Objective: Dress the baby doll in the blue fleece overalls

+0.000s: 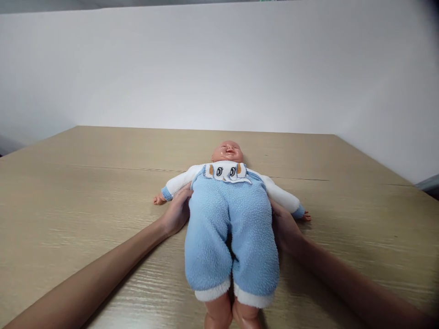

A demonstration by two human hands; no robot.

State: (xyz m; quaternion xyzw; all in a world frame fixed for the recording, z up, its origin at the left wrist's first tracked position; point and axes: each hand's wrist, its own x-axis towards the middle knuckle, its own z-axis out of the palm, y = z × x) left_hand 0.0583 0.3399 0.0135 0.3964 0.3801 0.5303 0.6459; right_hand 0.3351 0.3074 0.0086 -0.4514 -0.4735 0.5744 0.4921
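A baby doll [229,205] lies on its back, head away from me and legs toward me. It wears fuzzy light blue overalls with an elephant face on the bib and a white long-sleeved top with blue cuffs. My left hand [178,210] grips the doll's left-hand side at the waist, just below the outstretched sleeve. On the opposite side, my right hand [286,228] holds the waist the same way. Most fingers of both hands are hidden beside or beneath the doll's body. The doll's feet fall outside the bottom of the picture.
The doll rests on a light wood-grain table [103,192] with a thin seam running across it. Behind the table's far edge rises a plain white wall or panel [212,68]. Dark shapes show beyond the table at both sides.
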